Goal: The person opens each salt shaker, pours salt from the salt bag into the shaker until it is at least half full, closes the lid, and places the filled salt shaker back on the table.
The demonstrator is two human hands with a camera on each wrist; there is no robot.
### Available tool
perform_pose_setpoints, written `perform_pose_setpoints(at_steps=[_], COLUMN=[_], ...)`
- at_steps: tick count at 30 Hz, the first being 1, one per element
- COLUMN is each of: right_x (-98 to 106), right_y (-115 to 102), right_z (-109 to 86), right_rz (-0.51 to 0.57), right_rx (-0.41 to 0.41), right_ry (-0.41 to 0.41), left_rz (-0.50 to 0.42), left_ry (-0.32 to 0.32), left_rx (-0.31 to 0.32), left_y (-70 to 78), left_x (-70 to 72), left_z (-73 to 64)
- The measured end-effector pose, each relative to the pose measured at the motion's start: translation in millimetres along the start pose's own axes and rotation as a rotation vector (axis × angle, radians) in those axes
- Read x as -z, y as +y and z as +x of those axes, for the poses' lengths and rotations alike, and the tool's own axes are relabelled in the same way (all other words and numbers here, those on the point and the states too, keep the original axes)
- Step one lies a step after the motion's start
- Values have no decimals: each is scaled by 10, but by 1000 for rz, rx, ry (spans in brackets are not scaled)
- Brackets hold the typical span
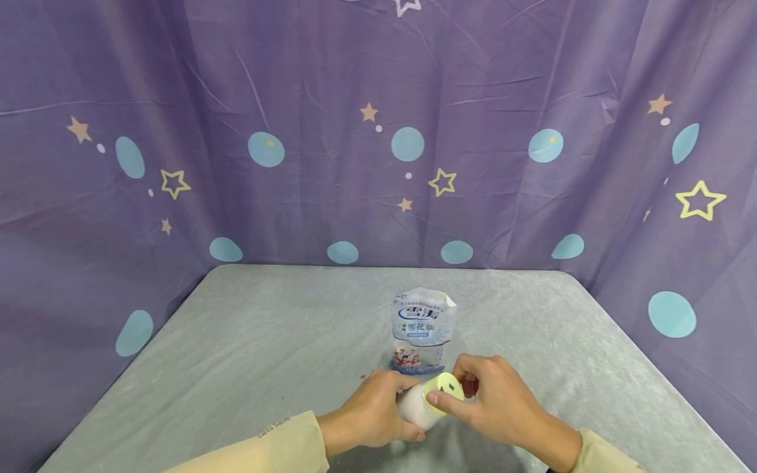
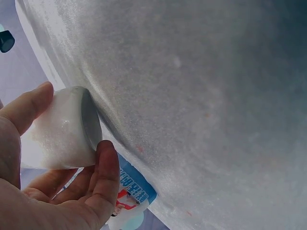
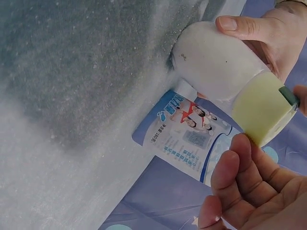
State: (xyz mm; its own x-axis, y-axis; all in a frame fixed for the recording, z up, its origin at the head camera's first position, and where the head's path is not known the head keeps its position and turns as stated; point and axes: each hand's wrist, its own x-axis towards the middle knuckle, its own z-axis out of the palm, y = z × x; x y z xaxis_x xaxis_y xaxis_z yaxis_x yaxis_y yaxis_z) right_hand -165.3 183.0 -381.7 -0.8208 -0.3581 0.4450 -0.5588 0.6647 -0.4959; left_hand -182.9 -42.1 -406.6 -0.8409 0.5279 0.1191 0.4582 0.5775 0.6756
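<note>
A clear shaker bottle point(image 1: 412, 408) filled with white grains is tilted low over the table, its yellow-green lid point(image 1: 442, 387) toward the right. My left hand point(image 1: 374, 408) grips the bottle's body, with the thumb on one side and the fingers round the other in the left wrist view. The thumb and fingers of my right hand point(image 1: 503, 402) pinch the lid at its rim. A small dark green flap point(image 3: 289, 97) shows on the lid in the right wrist view. Just behind both hands stands a blue-and-white salt bag point(image 1: 421, 335), upright with its top uneven.
A grey cloth-covered table point(image 1: 284, 328) spreads out under the hands. Purple curtains point(image 1: 331, 98) with stars and blue dots enclose its back and sides. Small reddish specks point(image 2: 139, 149) lie on the cloth. In the left wrist view a dark object point(image 2: 6, 41) shows at the upper left edge.
</note>
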Motion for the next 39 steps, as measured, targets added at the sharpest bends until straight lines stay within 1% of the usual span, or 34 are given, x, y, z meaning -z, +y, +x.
perform_pose_setpoints(at_steps=[4, 6, 8, 13, 16, 20, 28, 35, 39], right_x=[6, 13, 25, 53, 59, 61, 59, 53, 43], right_y=[19, 28, 37, 37, 25, 15, 16, 18, 18], right_z=[-6, -13, -19, -26, -27, -30, -28, -23, -20], right_rz=[-19, -31, -32, -24, -6, 9, 3, -34, -47], right_rx=[6, 21, 53, 175, 208, 204, 199, 215, 205], right_ry=[9, 16, 16, -9, -38, -57, -52, -20, -6], left_rz=[9, 13, 14, 25, 32, 27, 26, 32, 28], left_ry=[6, 6, 3, 0, 2, 0, -2, -2, -7], left_rx=[-2, -6, -8, -14, -14, -12, -14, -14, -7], left_y=[0, -2, -5, -8, -7, -2, -6, -7, -9], left_x=[-2, -2, -1, 7, 11, 12, 12, 15, 16], left_z=[-5, -5, -4, -1, -2, -3, 4, 6, 8])
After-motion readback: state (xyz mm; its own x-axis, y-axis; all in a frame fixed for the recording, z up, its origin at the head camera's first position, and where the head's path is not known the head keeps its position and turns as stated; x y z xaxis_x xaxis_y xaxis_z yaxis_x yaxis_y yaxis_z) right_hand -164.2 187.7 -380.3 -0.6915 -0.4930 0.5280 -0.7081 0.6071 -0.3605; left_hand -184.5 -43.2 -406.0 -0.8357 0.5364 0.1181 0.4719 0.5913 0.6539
